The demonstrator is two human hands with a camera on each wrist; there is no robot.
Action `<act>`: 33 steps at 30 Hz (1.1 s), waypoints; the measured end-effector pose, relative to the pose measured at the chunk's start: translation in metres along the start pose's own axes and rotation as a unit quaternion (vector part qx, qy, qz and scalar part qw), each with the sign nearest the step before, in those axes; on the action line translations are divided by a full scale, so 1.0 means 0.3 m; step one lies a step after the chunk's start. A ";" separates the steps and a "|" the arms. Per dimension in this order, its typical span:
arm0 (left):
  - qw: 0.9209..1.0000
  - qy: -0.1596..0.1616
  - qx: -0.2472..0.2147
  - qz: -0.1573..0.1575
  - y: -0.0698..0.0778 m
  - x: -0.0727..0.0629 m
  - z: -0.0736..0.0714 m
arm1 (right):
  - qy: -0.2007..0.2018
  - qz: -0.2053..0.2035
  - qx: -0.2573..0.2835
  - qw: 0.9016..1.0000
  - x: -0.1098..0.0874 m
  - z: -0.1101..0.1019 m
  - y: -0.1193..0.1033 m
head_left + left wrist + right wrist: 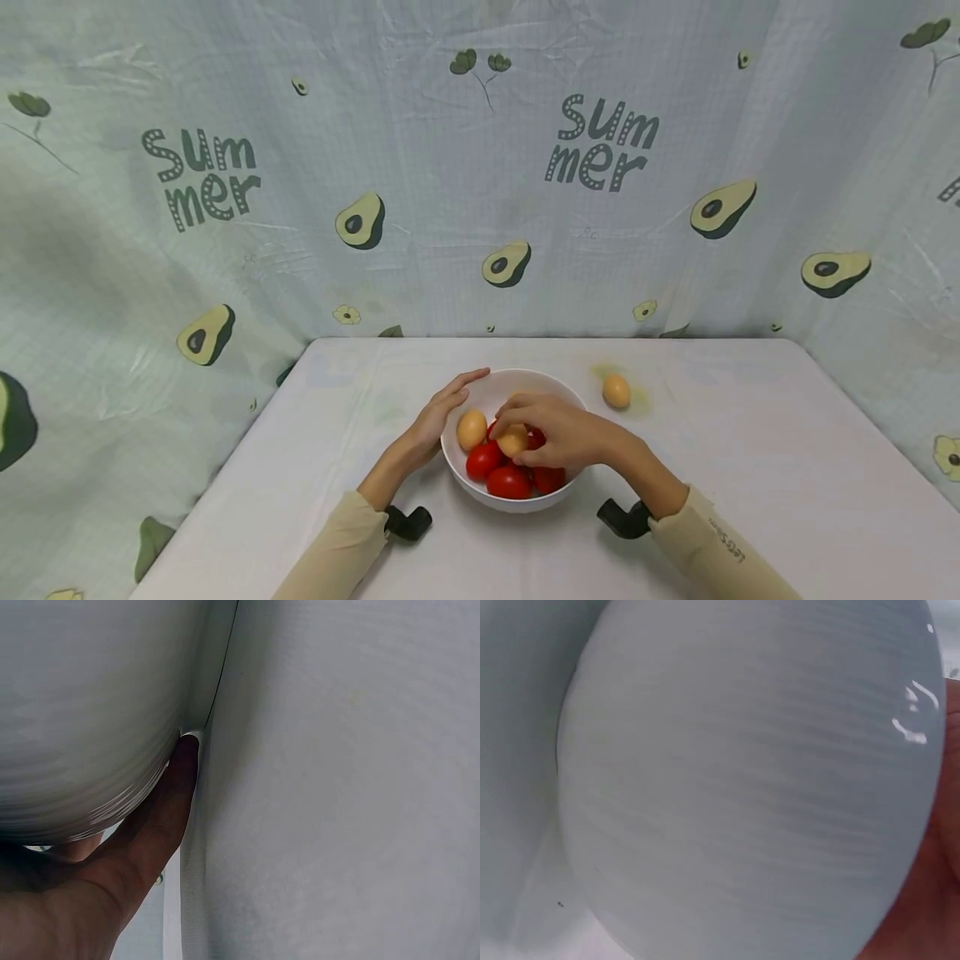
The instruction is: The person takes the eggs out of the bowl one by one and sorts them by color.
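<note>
A white bowl [510, 503] holds several red tomatoes [510, 482] and a light-brown egg [472, 430] at its left side. My right hand [564, 429] reaches over the right rim and pinches another light-brown egg [513, 441] between thumb and fingers, just above the tomatoes. With fairly straight fingers, my left hand [432, 418] rests against the left side of the bowl. The left wrist view has this hand [142, 855] along the bowl's outer wall [82, 712]. In the right wrist view the bowl's wall [750, 780] covers most of the picture and hides the held egg.
A single egg [617, 391] lies on the white table [750, 467], to the right of the bowl and farther back. Behind the table's far edge hangs a pale curtain [435, 167] printed with avocados. Black wrist mounts [408, 524] sit below both wrists.
</note>
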State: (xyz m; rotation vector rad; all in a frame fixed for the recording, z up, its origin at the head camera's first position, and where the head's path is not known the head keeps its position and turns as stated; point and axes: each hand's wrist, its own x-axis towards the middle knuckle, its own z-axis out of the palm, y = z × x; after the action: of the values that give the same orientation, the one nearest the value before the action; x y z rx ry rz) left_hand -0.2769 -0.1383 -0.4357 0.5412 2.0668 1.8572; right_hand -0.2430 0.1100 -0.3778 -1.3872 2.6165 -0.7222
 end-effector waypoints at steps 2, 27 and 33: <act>1.000 -0.002 -0.001 -0.001 -0.001 0.000 -0.001 | 0.002 0.004 0.002 1.000 -0.004 -0.008 0.000; 1.000 0.009 0.007 -0.005 0.001 -0.003 0.004 | 0.094 0.048 0.069 0.992 -0.117 -0.166 0.099; 1.000 0.016 0.009 -0.005 0.003 0.000 0.005 | 0.122 0.071 0.064 0.988 -0.148 -0.201 0.140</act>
State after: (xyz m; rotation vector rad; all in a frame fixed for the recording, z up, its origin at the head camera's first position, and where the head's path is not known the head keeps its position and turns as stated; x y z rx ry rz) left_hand -0.2760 -0.1369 -0.4350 0.5080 2.1044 1.8553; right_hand -0.2669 0.1873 -0.3495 -1.1286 2.7541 -1.0789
